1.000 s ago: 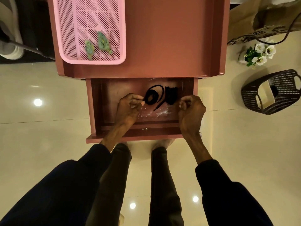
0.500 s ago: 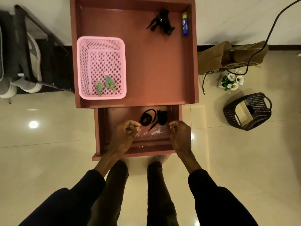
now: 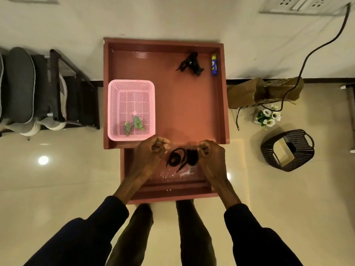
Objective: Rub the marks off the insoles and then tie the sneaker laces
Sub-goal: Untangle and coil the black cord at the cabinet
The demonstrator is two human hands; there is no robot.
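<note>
A clear plastic bag [image 3: 172, 172] holding coiled black laces [image 3: 181, 158] hangs over the open drawer [image 3: 169, 195] of a reddish-brown table [image 3: 182, 104]. My left hand [image 3: 151, 156] pinches the bag's top left edge and my right hand [image 3: 210, 158] pinches its top right edge, both with curled fingers. Grey sneakers [image 3: 17, 87] sit on a black rack at the far left. No insoles are visible.
On the table top stand a pink basket [image 3: 113, 112] with two green leaf-shaped items, a black bundle [image 3: 191, 64] and a blue tube [image 3: 214, 64]. To the right on the floor are a brown paper bag [image 3: 263, 93], white flowers [image 3: 268, 117], a cable and a black woven basket [image 3: 301, 143].
Both hands have lifted the bag of laces up from the drawer bottom toward the table's front edge. The camera has pulled back, showing the whole table top and wall.
</note>
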